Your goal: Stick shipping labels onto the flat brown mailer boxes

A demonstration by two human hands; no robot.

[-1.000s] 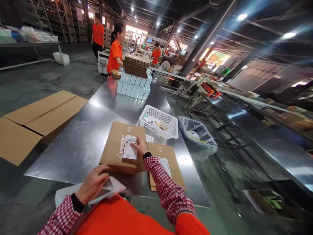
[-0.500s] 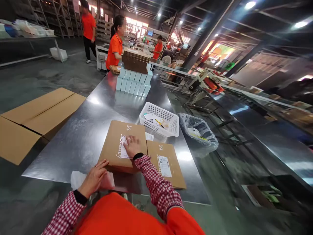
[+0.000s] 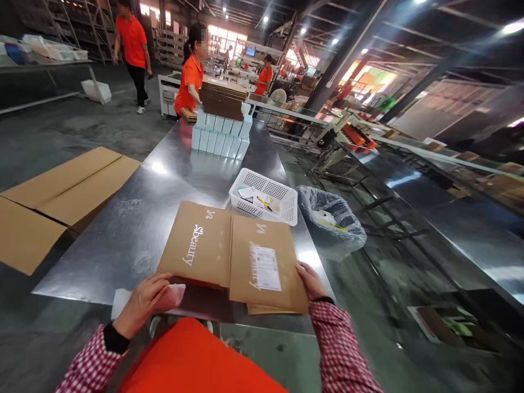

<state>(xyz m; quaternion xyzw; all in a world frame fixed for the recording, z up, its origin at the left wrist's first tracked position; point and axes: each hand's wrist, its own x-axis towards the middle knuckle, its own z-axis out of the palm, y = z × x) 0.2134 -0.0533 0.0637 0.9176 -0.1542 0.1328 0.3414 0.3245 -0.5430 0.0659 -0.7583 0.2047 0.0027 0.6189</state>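
A flat brown cardboard box [image 3: 196,240] with white printed lettering lies in front of me. Overlapping its right side is another cardboard box [image 3: 241,273] bearing a white shipping label [image 3: 268,268]; a further cardboard edge shows beneath it. My right hand [image 3: 311,282] grips the labelled box by its right edge, thumb side uppermost. My left hand [image 3: 145,300] is at the near left corner of the unlabelled box, fingers close together around a thin whitish-pink sheet [image 3: 174,297]. The palm side of this hand is hidden.
A white perforated basket [image 3: 290,210] with papers and a yellow pen stands behind the boxes. Right of the metal table [image 3: 139,213] is a bin lined with clear plastic [image 3: 347,240]. Pale blue boxes [image 3: 219,136] are stacked farther back. A large open carton [image 3: 73,180] is on the left.
My right hand has moved right, from pressing the label on the left box to holding the labelled box over the right pile. An unlabelled box now shows at left. My left hand stays near the corner.
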